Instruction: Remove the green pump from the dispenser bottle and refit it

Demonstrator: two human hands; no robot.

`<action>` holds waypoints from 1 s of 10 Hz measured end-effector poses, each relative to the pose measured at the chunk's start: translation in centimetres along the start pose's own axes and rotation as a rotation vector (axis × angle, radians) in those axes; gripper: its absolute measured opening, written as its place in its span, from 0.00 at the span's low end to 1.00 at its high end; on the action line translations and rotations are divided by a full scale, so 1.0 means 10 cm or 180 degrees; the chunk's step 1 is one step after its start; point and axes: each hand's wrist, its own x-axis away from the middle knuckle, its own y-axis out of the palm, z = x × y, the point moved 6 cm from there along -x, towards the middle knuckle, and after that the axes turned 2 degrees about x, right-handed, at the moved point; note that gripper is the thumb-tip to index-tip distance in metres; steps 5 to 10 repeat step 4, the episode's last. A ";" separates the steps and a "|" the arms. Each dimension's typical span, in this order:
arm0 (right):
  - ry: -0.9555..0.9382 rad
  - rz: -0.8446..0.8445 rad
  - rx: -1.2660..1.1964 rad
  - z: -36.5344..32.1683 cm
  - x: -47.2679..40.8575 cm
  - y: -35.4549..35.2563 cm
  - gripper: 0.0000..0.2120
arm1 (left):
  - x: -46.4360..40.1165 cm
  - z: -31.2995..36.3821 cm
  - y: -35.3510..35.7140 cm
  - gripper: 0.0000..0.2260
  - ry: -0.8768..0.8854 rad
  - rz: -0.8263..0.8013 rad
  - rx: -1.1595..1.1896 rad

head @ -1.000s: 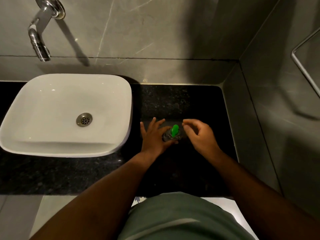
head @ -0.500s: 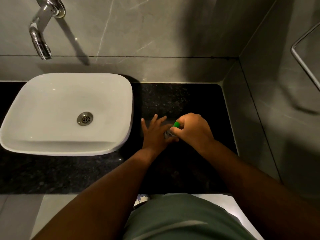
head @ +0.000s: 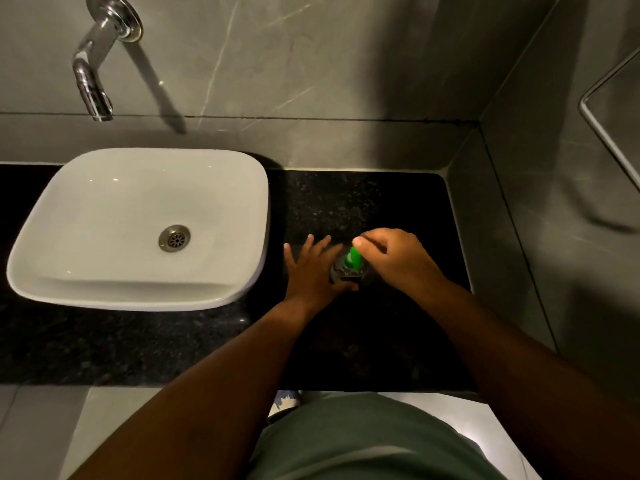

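One head-worn wide-angle camera is giving the only view, so no second view is sharing the scene. It is looking forward and steeply down from above a dark worktop (head: pixel 207 341), which is filling the middle band of the frame. The lens is facing a grey wall (head: pixel 311 64) running across the top, with a side wall (head: pixel 554 168) closing in at the right. A basin (head: pixel 138 271) is sitting left of centre and a tap (head: pixel 93 81) at upper left. The forearms are reaching up from the bottom edge, putting the hands (head: pixel 311 271) just right of centre. The wearer's shirt (head: pixel 363 441) is filling the bottom centre, very close to the lens.
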 end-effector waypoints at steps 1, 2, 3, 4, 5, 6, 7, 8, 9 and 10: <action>0.0071 0.0307 -0.0355 0.26 0.11 -0.07 0.16 | 0.09 -0.19 0.06 0.47 -0.0208 -0.0332 -0.0193; 0.0144 0.0278 -0.0247 0.54 0.25 -0.04 0.17 | 0.25 -0.33 -0.03 0.39 -0.0441 -0.0317 -0.0126; 0.0124 0.0233 -0.0039 0.57 0.25 -0.01 0.18 | 0.21 -0.31 -0.33 0.28 -0.0536 0.0069 0.0144; -0.0226 0.0500 0.0217 0.31 0.09 -0.11 0.19 | 0.01 -0.02 -0.70 0.24 -0.0179 0.0379 0.0472; -0.0226 0.0500 0.0217 0.31 0.09 -0.11 0.19 | 0.01 -0.02 -0.70 0.24 -0.0179 0.0379 0.0472; -0.0226 0.0500 0.0217 0.31 0.09 -0.11 0.19 | 0.01 -0.02 -0.70 0.24 -0.0179 0.0379 0.0472; -0.0226 0.0500 0.0217 0.31 0.09 -0.11 0.19 | 0.01 -0.02 -0.70 0.24 -0.0179 0.0379 0.0472; -0.0226 0.0500 0.0217 0.31 0.09 -0.11 0.19 | 0.01 -0.02 -0.70 0.24 -0.0179 0.0379 0.0472; -0.0226 0.0500 0.0217 0.31 0.09 -0.11 0.19 | 0.01 -0.02 -0.70 0.24 -0.0179 0.0379 0.0472; -0.0226 0.0500 0.0217 0.31 0.09 -0.11 0.19 | 0.01 -0.02 -0.70 0.24 -0.0179 0.0379 0.0472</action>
